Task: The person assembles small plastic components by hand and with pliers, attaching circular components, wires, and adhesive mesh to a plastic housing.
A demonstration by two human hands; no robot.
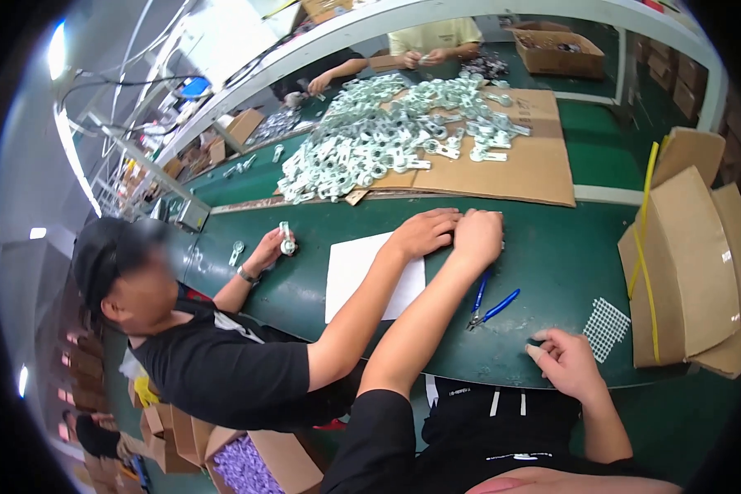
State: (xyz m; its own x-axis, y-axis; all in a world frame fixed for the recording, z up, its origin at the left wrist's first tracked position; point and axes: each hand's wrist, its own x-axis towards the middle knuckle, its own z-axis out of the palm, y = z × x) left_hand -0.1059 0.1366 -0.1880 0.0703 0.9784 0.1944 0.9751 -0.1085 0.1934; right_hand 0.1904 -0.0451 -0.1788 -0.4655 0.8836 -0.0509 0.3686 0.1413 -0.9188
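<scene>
My left hand [477, 236] reaches across the green table, fingers curled downward and closed. Whatever lies under them is hidden. Right beside it, a co-worker's hand [426, 231] rests near the top of a white sheet [350, 280]. My right hand [566, 362] is low over the near table edge, thumb and forefinger a little apart, nothing visible between them. Blue-handled nippers [496, 308] lie between my hands, jaws toward me. Next to my right hand is a small white grid-like piece [607, 329]. The co-worker's other hand [270, 249] holds a pale green plastic part [287, 239].
A large heap of pale green plastic parts [362, 144] covers flattened cardboard [543, 156] beyond my hands. A tall open carton [687, 263] with a yellow strap stands at right. A white frame rail [502, 10] spans the back. A box of purple parts [243, 465] sits lower left.
</scene>
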